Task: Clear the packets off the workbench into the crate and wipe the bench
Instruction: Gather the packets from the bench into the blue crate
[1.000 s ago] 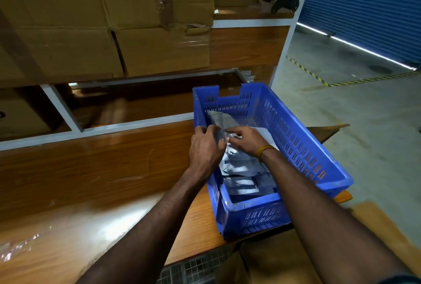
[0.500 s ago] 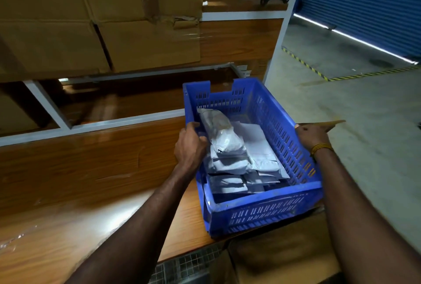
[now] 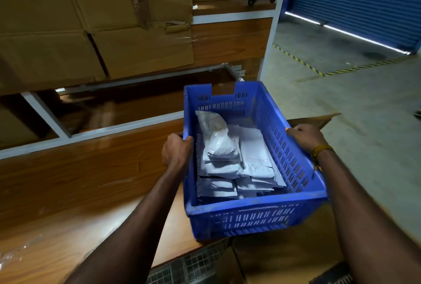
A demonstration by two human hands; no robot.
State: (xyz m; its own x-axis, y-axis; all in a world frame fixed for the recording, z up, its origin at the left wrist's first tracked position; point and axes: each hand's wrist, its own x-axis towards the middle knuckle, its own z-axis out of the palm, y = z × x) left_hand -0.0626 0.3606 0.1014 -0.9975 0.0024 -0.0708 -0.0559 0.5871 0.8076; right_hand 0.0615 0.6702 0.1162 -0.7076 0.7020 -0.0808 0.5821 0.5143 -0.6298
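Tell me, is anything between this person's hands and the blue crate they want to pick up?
Nothing visible is. The left hand already grips the blue crate's left rim, and the right hand grips its right rim. The grey packets lie inside the crate, between the two hands, touching neither.

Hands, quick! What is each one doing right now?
Left hand: grips the blue crate's left rim.
Right hand: grips the crate's right rim.

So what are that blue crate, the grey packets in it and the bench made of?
Blue crate: moulded plastic by the look, slotted walls, scuffed rim. Grey packets: probably thin plastic film, creased with a dull sheen. Bench: wood-grain surface, glossy enough to reflect light; solid wood or laminate, I can't tell.
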